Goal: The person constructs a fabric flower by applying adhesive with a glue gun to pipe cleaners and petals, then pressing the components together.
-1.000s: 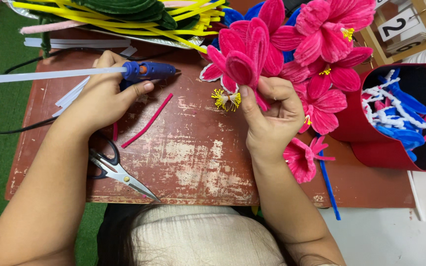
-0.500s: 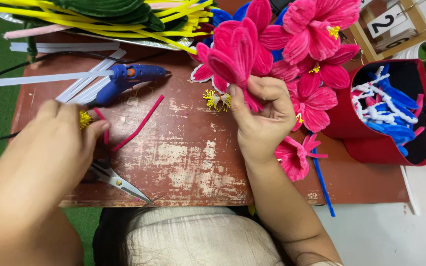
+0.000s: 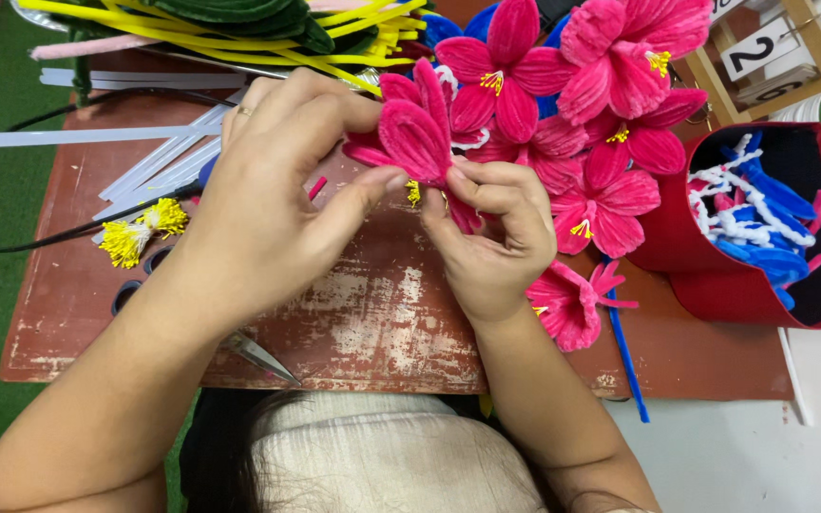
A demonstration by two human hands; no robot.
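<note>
Since 0.5 s ago, the left hand [image 3: 268, 190] has left the scissors and come across to the flower [image 3: 420, 138], so both hands now meet on it.

Left of that hand lie a tuft of yellow stamens [image 3: 140, 233] and a fan of clear glue sticks [image 3: 159, 161]; the scissors [image 3: 249, 350] poke out from under its forearm. Its thumb and fingers are pinched together on a pink petal at the flower's left side.

Just right of it, the right hand [image 3: 491, 242] is closed around the flower's base, thumb and forefinger clamped where the petals gather; the stem is hidden in the palm, probably gripped there. The flower sits between the 2 hands, raised off the table [image 3: 382, 323].

Right of the right hand stands a bunch of finished pink flowers [image 3: 610, 104], 1 more lying below with a blue stem [image 3: 624, 351], then a red box [image 3: 762, 294] of blue and white pieces.

The flower looks fuzzy, light and bendy, likely wire-cored: petals will deform if squeezed. Best held at the base, shaping petals by their edges.
</note>
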